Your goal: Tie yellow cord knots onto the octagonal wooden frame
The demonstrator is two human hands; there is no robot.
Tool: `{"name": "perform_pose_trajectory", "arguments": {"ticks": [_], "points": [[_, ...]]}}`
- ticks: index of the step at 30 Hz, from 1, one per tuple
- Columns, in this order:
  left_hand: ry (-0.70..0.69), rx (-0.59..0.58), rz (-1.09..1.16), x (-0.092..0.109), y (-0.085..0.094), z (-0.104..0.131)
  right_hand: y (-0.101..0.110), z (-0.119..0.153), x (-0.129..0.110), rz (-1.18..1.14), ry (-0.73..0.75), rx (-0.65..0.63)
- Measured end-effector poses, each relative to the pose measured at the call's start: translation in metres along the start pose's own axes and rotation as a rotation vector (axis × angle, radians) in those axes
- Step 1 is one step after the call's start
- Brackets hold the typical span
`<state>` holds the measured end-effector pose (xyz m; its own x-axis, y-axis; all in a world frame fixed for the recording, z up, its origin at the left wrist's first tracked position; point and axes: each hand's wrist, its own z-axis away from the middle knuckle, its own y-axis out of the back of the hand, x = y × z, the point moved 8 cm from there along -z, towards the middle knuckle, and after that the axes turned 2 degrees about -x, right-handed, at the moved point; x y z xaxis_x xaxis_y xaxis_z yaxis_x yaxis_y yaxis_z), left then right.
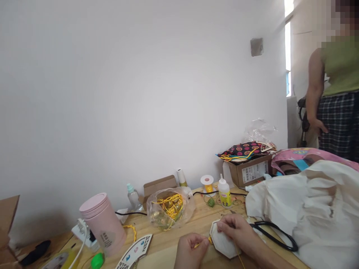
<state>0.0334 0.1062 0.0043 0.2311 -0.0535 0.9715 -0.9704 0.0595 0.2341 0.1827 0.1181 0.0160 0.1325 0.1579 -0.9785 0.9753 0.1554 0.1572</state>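
Note:
Low in the head view, a white octagonal piece (224, 244) with a darker edge is held just above the wooden table. My right hand (238, 231) pinches it at its upper part, with a yellow cord running down below. Just left of the piece, my left hand (192, 248) is closed on a yellow cord (210, 240) at the piece's left edge. A white fan-shaped piece (135, 252) with cut-out patterns lies to the left of my left hand.
On the wooden table (165, 239) stand a pink canister (103, 224), a plastic bag of yellow cords (170, 207), a glue bottle (224, 192) and a thread spool (207, 181). White cloth (311, 209) lies right. A person (336, 86) stands behind.

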Motion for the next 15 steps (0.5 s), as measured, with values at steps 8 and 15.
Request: {"name": "perform_pose_trajectory", "arguments": {"ticks": [8, 15], "points": [[-0.003, 0.010, -0.050, 0.002, 0.002, 0.001, -0.021, 0.006, -0.010, -0.363, -0.126, -0.145], [-0.036, 0.016, -0.022, 0.003, 0.001, 0.002, -0.029, 0.022, -0.019, -0.352, -0.212, -0.312]]}}
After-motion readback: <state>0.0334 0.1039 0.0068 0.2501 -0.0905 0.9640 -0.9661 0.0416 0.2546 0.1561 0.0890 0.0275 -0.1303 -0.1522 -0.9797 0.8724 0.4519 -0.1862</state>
